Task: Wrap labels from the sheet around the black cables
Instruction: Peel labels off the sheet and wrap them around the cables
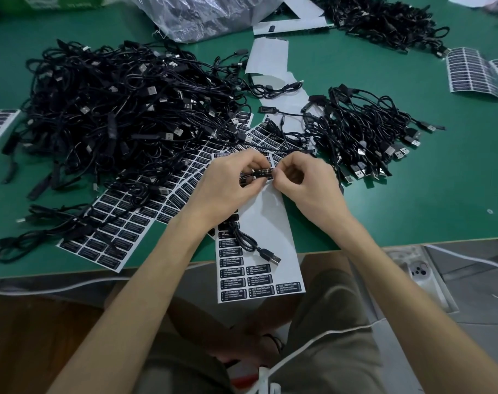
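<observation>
Now both hands meet just over the label sheet [270,220]. The left hand [227,186] has its fingers [250,163] curled round the black cable [256,175], and the right hand [307,183] pinches the label [266,172] on it. The cable's USB end trails down the sheet. A big pile [114,118] lies left and a smaller pile [364,132] right on the green surface [412,209].

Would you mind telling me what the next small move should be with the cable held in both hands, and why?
Probably smooth the label down around the cable with the right hand: the left hand pinches the labelled part above the sheet, and the right fingertips sit at the label's end.
</observation>
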`<state>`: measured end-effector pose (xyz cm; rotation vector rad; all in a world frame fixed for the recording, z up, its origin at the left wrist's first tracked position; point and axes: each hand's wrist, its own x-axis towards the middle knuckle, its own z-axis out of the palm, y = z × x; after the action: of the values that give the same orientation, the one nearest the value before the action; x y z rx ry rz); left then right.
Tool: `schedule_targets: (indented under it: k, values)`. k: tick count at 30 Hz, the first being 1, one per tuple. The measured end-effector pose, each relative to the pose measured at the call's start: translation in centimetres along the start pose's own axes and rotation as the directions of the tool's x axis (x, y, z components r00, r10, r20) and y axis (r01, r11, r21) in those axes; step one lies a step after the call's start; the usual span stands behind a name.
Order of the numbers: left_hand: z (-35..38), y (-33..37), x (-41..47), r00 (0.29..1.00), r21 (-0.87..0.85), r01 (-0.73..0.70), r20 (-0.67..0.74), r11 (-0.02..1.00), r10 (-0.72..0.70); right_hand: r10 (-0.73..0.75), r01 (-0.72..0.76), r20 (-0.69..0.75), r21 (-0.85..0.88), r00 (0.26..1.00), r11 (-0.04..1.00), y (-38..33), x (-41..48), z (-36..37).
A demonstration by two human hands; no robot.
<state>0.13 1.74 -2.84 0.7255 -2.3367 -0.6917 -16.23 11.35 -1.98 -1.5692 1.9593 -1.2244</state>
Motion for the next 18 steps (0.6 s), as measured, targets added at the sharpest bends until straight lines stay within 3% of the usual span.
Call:
schedule_targets:
  k: [18]
  values:
    - [0.19, -0.30, 0.03, 1.000, -0.017, 0.000, 0.009, 1.000, 0.001, -0.004, 0.003, 0.011, 0.034, 1.000, 0.999, 0.21, -0.03, 0.07]
